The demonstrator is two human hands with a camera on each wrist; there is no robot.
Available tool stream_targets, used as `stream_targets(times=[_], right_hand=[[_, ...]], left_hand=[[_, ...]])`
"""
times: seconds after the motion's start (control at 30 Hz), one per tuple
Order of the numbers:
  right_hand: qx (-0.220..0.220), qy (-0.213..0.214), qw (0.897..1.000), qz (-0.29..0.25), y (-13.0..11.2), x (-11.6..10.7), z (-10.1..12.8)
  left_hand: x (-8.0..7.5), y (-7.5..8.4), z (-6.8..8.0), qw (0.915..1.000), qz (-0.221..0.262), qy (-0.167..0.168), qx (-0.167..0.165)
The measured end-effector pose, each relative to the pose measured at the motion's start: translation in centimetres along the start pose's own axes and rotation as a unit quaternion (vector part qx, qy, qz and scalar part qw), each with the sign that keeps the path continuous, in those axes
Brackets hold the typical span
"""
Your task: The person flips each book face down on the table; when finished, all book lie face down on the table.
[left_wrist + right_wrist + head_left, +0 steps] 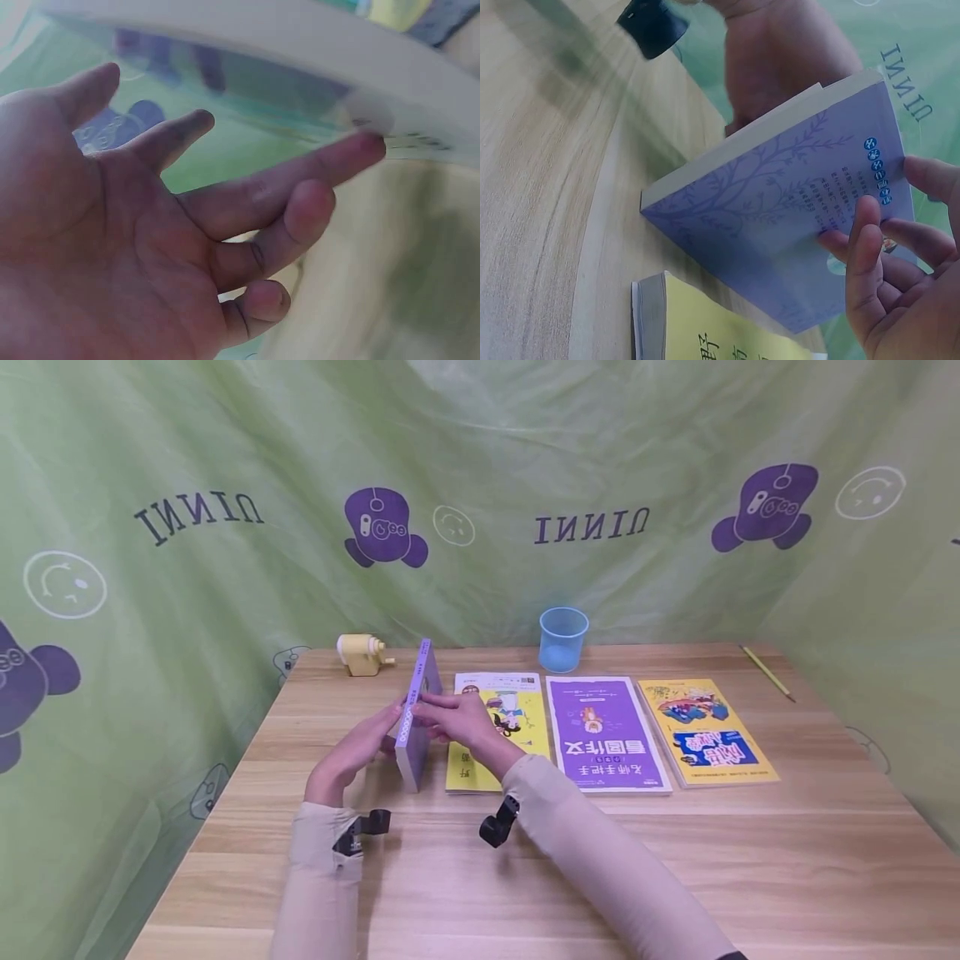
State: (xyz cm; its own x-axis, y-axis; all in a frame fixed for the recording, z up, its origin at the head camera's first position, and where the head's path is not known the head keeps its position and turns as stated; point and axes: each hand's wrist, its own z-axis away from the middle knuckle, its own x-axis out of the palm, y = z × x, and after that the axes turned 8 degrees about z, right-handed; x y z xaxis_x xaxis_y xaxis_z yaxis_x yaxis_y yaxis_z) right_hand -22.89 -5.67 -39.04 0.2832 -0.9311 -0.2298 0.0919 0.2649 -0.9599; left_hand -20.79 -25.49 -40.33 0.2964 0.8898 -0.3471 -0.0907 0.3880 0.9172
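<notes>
Squaring up or placing seems in hand: a purple paperback book (pixel 757 217) stands spine-up between the loosely spread left hand (pixel 357 747) and the right hand (pixel 467 723), whose half-bent fingers touch its cover, beside a yellow-covered book (pixel 531 727), so the next move likely needs even support.

Both our arms reach forward. Our left arm (pixel 318 885) points almost straight ahead, and the left hand (pixel 363 743) bends inward at the wrist (pixel 324 787). Our right arm (pixel 615 860) slants in from the right. Our right hand (pixel 468 722) is near the left one. Our left fingers (pixel 255 196) spread out, with the last two bent. On our right hand, some fingers (pixel 865 259) bend loosely toward the palm.
</notes>
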Motion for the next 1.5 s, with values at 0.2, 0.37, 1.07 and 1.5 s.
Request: stream_targets(times=[0.2,0.37,1.07,1.5], right_hand=[[-0.001,-0.001,1.000,0.017,0.1,0.1,-0.2],[-0.005,-0.005,1.000,0.027,0.2,0.3,-0.4],[-0.095,-0.033,0.947,0.306,4.2,2.0,0.1],[-0.179,-0.013,0.897,0.405,4.0,2.5,0.7]], left_hand=[[-0.7,0.9,1.1,0.9996,0.002,0.017,0.022],[-0.8,1.6,1.8,0.9993,-0.024,0.021,0.021],[-3.5,0.0,3.2,0.9956,0.019,0.076,0.051],[-5.2,-2.1,3.6,0.9949,0.047,0.089,-0.003]])
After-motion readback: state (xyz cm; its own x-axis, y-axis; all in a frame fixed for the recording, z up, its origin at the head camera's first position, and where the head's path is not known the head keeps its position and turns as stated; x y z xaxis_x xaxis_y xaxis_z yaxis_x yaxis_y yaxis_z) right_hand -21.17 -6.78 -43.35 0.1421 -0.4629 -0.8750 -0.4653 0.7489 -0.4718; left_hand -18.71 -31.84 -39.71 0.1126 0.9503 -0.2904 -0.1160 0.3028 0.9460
